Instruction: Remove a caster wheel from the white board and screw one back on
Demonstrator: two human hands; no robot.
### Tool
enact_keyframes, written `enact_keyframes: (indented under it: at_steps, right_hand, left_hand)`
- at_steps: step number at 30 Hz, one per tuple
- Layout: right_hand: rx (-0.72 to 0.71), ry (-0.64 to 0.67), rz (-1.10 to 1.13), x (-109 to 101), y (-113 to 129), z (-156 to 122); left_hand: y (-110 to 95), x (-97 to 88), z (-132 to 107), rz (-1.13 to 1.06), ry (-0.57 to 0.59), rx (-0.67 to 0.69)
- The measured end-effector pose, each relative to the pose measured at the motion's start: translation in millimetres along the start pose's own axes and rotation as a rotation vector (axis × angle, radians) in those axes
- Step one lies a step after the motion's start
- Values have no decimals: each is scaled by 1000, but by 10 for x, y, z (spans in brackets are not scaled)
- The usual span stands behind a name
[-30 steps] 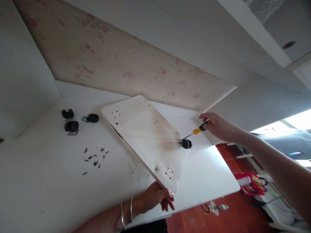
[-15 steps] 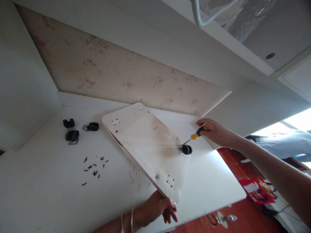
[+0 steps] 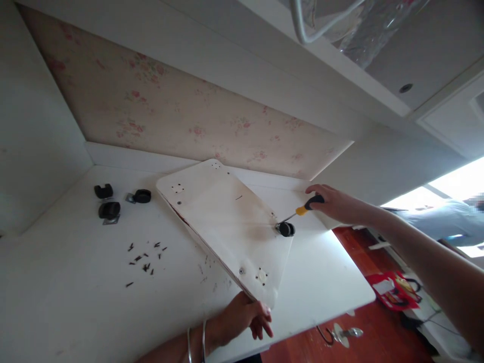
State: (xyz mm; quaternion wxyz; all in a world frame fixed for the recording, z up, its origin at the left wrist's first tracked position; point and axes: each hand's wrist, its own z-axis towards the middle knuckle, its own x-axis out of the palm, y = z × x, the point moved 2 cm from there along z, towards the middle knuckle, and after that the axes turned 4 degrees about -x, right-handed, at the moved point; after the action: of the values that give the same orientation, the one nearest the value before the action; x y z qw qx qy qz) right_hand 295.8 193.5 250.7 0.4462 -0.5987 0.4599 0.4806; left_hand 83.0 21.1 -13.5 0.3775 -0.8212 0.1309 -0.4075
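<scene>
A white board (image 3: pixel 223 222) lies tilted on the white desk (image 3: pixel 75 302), its near corner raised. My left hand (image 3: pixel 245 316) grips that near corner from below, fingers curled round the edge. My right hand (image 3: pixel 333 202) is closed on a yellow-and-black screwdriver (image 3: pixel 302 209). The screwdriver's tip points at a black caster wheel (image 3: pixel 286 229) fixed at the board's right corner. Screw holes show at the board's other corners.
Three loose black casters (image 3: pixel 109 209) sit at the desk's far left, with several small dark screws (image 3: pixel 145 257) scattered nearer. A flowered wall panel stands behind. Right of the desk is red wooden floor with a red bag (image 3: pixel 393 290) and a metal object (image 3: pixel 342 334).
The view shifted slightly. My right hand and screwdriver stay at the caster, and my left hand keeps holding the board's near corner.
</scene>
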Motion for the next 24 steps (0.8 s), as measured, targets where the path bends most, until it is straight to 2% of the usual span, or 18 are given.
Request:
enact_keyframes:
  at_steps: [3,10,18,24]
  right_hand:
    - [-96,-17,79,30,-4,-18]
    - [-56,-80,-10,110,-37,24]
    - [-63,-120,35,11,54,-52]
    - [-2,-162,45,-56,-22,-72]
  left_hand:
    - [8,0,10,-9,-9,-4]
    - [92,-39,62,-23,3,-2]
    - [34,-31,-6,-12,1,18]
    - [65,-40,2,-6,12,22]
